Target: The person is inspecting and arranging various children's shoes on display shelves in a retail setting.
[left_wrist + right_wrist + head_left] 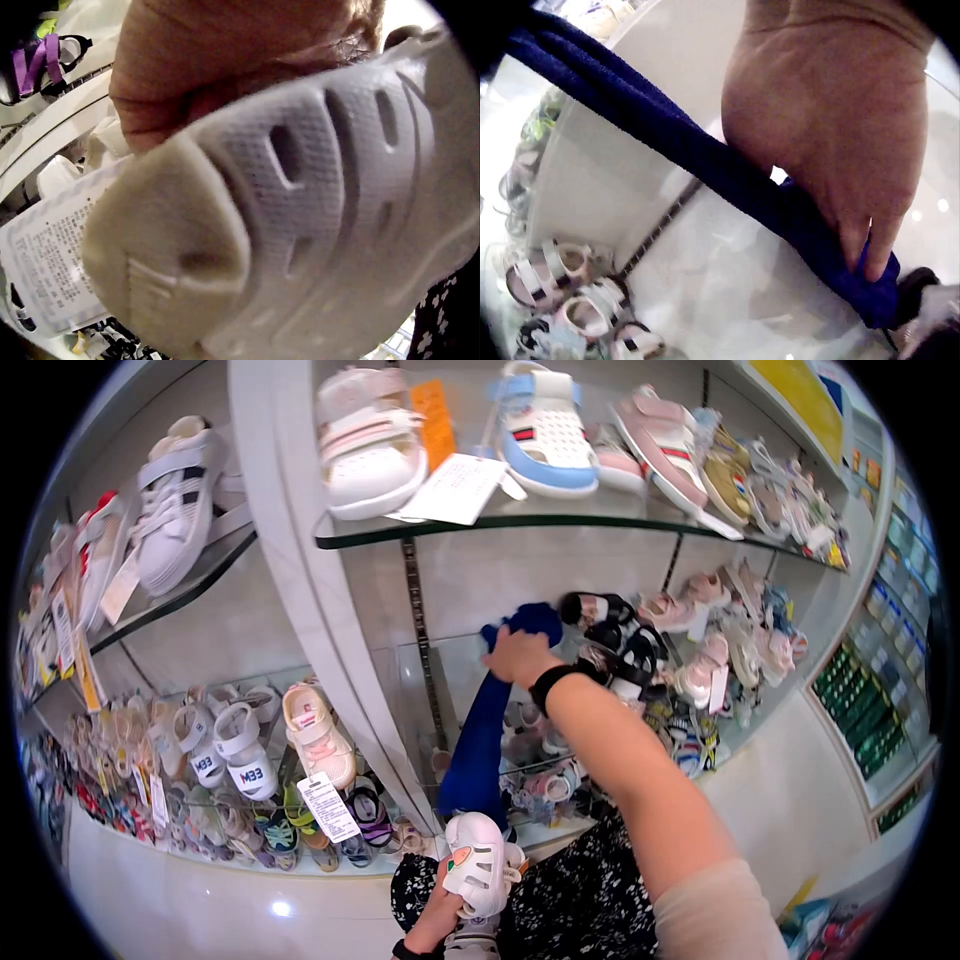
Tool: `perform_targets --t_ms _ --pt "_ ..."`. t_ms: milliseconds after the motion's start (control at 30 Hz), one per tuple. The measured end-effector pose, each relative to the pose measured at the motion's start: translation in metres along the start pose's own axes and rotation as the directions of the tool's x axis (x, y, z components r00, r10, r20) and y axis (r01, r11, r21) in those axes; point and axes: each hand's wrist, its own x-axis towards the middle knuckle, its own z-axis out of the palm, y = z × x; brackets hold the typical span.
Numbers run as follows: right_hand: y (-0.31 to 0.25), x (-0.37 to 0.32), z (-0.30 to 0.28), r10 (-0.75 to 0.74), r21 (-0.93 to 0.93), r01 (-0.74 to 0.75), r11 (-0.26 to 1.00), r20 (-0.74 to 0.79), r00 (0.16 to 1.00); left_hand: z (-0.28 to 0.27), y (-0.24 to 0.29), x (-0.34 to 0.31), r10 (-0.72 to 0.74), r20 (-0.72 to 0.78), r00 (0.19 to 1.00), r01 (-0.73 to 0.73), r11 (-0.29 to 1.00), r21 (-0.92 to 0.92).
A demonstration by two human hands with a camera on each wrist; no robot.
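Note:
My left hand [435, 908] grips a white child's sandal [478, 868] with cut-out slots and a small coloured patch, low in front of the body. Part of a second pale shoe [473, 940] shows just below it. In the left wrist view, the grooved sole [300, 180] fills the picture, with a thumb or finger along its edge. My right hand [522, 655] reaches onto the middle glass shelf and holds a bunched dark blue cloth [540, 622] there. The cloth's long end hangs toward the body. In the right wrist view, the fingertips [877, 262] press into the cloth.
Black and pink children's shoes [635, 650] stand right beside the cloth on the shelf. Overhead, a glass shelf [590, 518] carries more shoes and a white tag [457, 488]. A white upright post [300, 560] divides the racks. Sandals [240, 745] crowd the left rack.

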Motion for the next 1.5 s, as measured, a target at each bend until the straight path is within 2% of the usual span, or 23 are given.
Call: perform_targets --t_ms 133,233,333,367,400,500,600,633,700,767,833,867,900,933,967,1000,1067,1133,1167,1267,1333,1433,1500 --pt "0.041 0.016 -0.002 0.050 0.082 -0.057 0.995 0.082 0.995 -0.005 -0.003 -0.005 0.002 0.018 1.000 -0.003 1.000 0.030" --pt "0.035 0.021 0.001 0.111 0.032 -0.115 0.993 0.099 0.989 -0.009 -0.007 -0.014 0.009 0.016 1.000 -0.010 0.998 0.056" --pt "0.012 0.016 -0.005 0.166 -0.161 -0.142 0.977 0.147 0.975 -0.013 -0.010 -0.019 0.023 0.017 1.000 -0.024 0.996 0.081" --pt "0.006 0.011 -0.008 0.177 -0.229 -0.133 0.964 0.184 0.967 -0.014 -0.009 -0.020 0.026 0.018 0.999 -0.028 0.996 0.086" --pt "0.007 0.021 0.014 0.138 -0.242 -0.118 0.963 0.064 0.988 -0.014 -0.011 -0.022 0.040 0.020 0.999 -0.042 0.995 0.094" --pt "-0.010 -0.017 0.012 0.032 -0.433 0.017 0.901 0.104 0.994 -0.009 -0.005 -0.023 0.032 0.012 0.999 -0.033 0.995 0.090" --pt "-0.019 -0.056 0.007 -0.052 -0.451 0.133 0.883 0.188 0.981 -0.009 0.001 -0.025 0.038 -0.020 0.999 -0.037 0.998 0.042" --pt "-0.024 -0.066 0.020 -0.030 -0.401 0.080 0.913 0.130 0.991 -0.007 0.005 -0.028 0.005 -0.022 1.000 -0.004 1.000 0.006" --pt "-0.015 -0.114 0.047 -0.344 -0.458 0.212 0.863 -0.226 0.911 -0.004 0.012 -0.032 -0.054 -0.041 0.998 0.051 0.996 -0.076" --pt "-0.017 -0.178 0.037 -0.513 -0.284 0.435 0.854 -0.327 0.794 -0.008 0.005 -0.038 -0.032 -0.052 0.998 0.025 0.992 -0.125" --pt "-0.020 -0.223 0.025 -0.578 -0.177 0.551 0.815 -0.304 0.757 -0.012 0.001 -0.043 -0.017 -0.090 0.996 0.006 0.992 -0.126" --pt "-0.014 -0.227 0.016 -0.590 0.070 0.623 0.779 -0.255 0.766 -0.014 0.000 -0.046 -0.012 -0.109 0.994 -0.002 0.992 -0.127" --pt "-0.008 -0.230 0.006 -0.605 0.319 0.637 0.702 -0.204 0.769 -0.015 -0.002 -0.048 -0.008 -0.128 0.992 -0.009 0.992 -0.128" --pt "-0.005 -0.228 -0.011 -0.534 0.446 0.517 0.731 -0.098 0.840 -0.017 -0.001 -0.050 -0.008 -0.146 0.989 -0.011 0.992 -0.129" --pt "0.000 -0.223 -0.024 -0.459 0.533 0.464 0.707 -0.154 0.875 -0.018 -0.005 -0.055 -0.005 -0.168 0.986 -0.017 0.991 -0.133" --pt "0.009 -0.207 -0.028 -0.426 0.490 0.553 0.674 -0.353 0.833 -0.018 -0.006 -0.057 -0.001 -0.187 0.982 -0.024 0.991 -0.134" --pt "0.021 -0.171 -0.044 -0.270 0.487 0.520 0.701 -0.494 0.826 -0.021 -0.008 -0.060 0.000 -0.226 0.974 -0.032 0.990 -0.139" --pt "0.037 -0.119 -0.038 -0.204 0.341 0.527 0.778 -0.657 0.726 -0.019 -0.012 -0.064 0.009 -0.265 0.964 -0.051 0.987 -0.153" --pt "0.041 -0.101 -0.037 -0.180 0.283 0.409 0.868 -0.587 0.789 -0.019 -0.008 -0.065 0.002 -0.256 0.967 -0.041 0.988 -0.146" --pt "0.043 -0.060 0.000 -0.130 0.259 0.186 0.948 -0.219 0.967 -0.014 -0.003 -0.066 0.010 -0.250 0.968 -0.043 0.991 -0.126" --pt "0.016 -0.058 0.003 -0.051 0.185 0.037 0.982 0.071 0.996 -0.013 0.000 -0.064 0.012 -0.247 0.969 -0.041 0.993 -0.114" --pt "-0.013 -0.068 -0.001 -0.240 0.175 0.220 0.960 0.107 0.965 -0.010 0.002 -0.063 0.007 -0.247 0.969 -0.033 0.994 -0.103" --pt "-0.024 -0.081 0.013 -0.424 0.099 0.421 0.901 0.011 0.905 -0.010 0.003 -0.061 0.006 -0.250 0.968 -0.032 0.995 -0.099"
